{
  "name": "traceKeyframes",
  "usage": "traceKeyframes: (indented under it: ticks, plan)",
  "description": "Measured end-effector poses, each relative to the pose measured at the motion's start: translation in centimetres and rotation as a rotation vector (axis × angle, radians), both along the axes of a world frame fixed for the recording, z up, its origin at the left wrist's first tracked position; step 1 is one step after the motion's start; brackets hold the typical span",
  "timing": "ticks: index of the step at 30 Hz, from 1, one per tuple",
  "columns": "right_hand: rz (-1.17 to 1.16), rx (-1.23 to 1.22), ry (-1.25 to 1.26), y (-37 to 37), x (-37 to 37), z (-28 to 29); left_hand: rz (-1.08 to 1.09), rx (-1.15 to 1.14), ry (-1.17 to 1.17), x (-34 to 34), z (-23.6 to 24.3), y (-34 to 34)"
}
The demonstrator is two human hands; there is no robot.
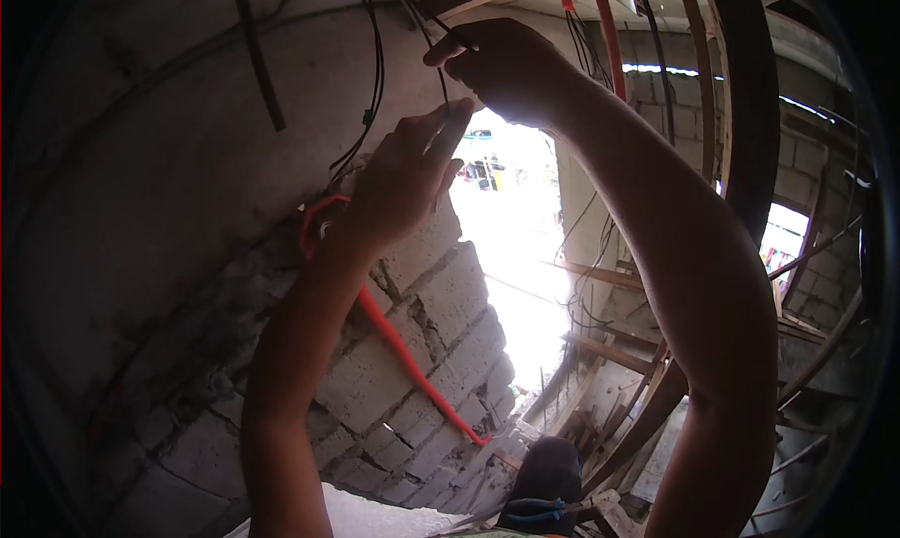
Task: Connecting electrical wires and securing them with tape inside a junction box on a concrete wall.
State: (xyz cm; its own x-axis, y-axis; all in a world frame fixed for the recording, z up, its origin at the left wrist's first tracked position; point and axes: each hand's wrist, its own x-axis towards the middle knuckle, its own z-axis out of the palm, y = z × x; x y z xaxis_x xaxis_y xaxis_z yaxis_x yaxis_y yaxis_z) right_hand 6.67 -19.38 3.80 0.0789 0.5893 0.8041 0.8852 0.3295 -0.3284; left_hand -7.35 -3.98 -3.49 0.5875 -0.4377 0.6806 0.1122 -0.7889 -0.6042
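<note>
The person's right hand (506, 65) is raised near the ceiling, its grip closed on a black electrical wire (457, 36) that runs down to it from the upper edge. The left hand (403, 177) is just below it, its fingertips at a 2nd black wire (434, 58); I cannot tell whether this grip is clamped on that wire or only touching it. To the left, 2 thin black wires (379, 60) hang in front of the plastered wall (187, 144).

Behind the left forearm, an orange conduit (398, 346) curves down across the concrete-block wall (361, 383). A bright opening (516, 257) lies beyond the hands. On the right, a thick wooden post (750, 97) stands behind the right forearm. At the lower edge, blue-handled pliers (536, 510) are against a dark trouser leg (548, 468).
</note>
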Motion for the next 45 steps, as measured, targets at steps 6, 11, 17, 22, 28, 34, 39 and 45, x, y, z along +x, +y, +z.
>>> traceKeyframes:
  ticks: [6, 11, 17, 22, 28, 34, 39, 45]
  plan:
    - [-0.120, -0.007, -0.410, 2.7, 3.1, -0.3, -0.081, -0.084, 0.081, 1.0, -2.0, -3.4]
    - [-0.418, -0.136, -0.630, 2.9, 2.9, 0.6, -0.128, -0.219, 0.143, -0.7, -3.7, -4.2]
    - [-0.598, -0.178, -0.670, 2.0, 0.9, 1.0, -0.105, -0.036, -0.178, -5.2, -2.4, -3.7]
    - [-0.242, -0.065, -0.070, 2.2, 1.6, 0.7, -0.054, -0.217, -0.387, -4.8, 2.2, -2.3]
    - [-0.295, -0.014, 0.180, 0.8, 0.9, 0.4, -0.082, -0.554, -0.428, -0.5, 8.0, -0.8]
    - [-0.269, -0.001, 0.152, 0.5, 0.2, 0.7, -0.032, -0.251, -0.582, 2.9, 13.4, 2.9]
    - [-0.316, 0.385, -0.202, 3.1, 2.4, 0.3, 0.016, -0.458, -0.567, 4.0, 13.7, 1.3]
    - [-0.270, 0.216, -0.198, 2.3, 2.5, 1.5, -0.275, -1.243, -0.244, 3.2, 10.4, -2.2]
